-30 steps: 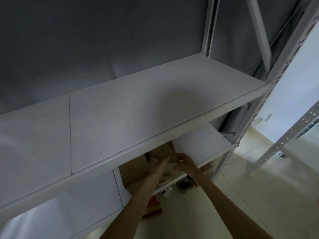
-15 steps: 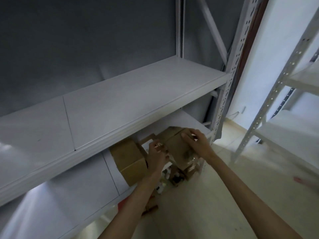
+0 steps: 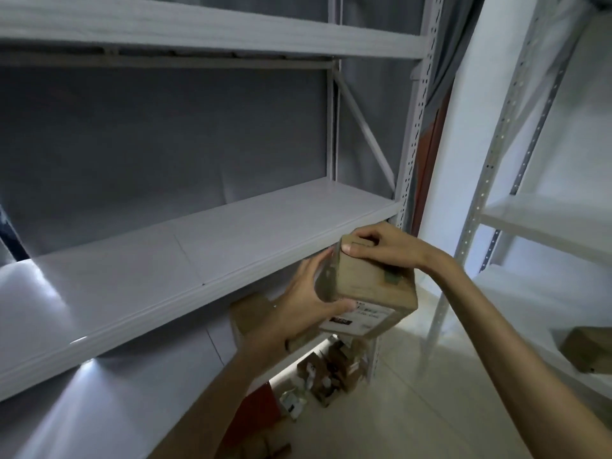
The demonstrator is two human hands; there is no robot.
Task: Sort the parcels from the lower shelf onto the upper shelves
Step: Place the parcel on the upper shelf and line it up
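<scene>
Both hands grip the box (image 3: 371,289), left hand (image 3: 298,306) under, right hand (image 3: 381,246) on top; it could clip the shelf (image 3: 205,260) edge and slip.

A parcel (image 3: 371,286) sat between two hands in front of the middle shelf (image 3: 205,246), near its right end. The left hand (image 3: 298,306) held its left and lower side; the right hand (image 3: 381,246) gripped its top. Behind and below the left hand, a second box (image 3: 251,313) lay on the lower shelf (image 3: 116,409). Under that, small boxes (image 3: 328,372) lay on the floor (image 3: 414,409). Another shelf (image 3: 198,28) ran above. To the right stood a separate rack (image 3: 530,226) with a box (image 3: 589,352) on it.
</scene>
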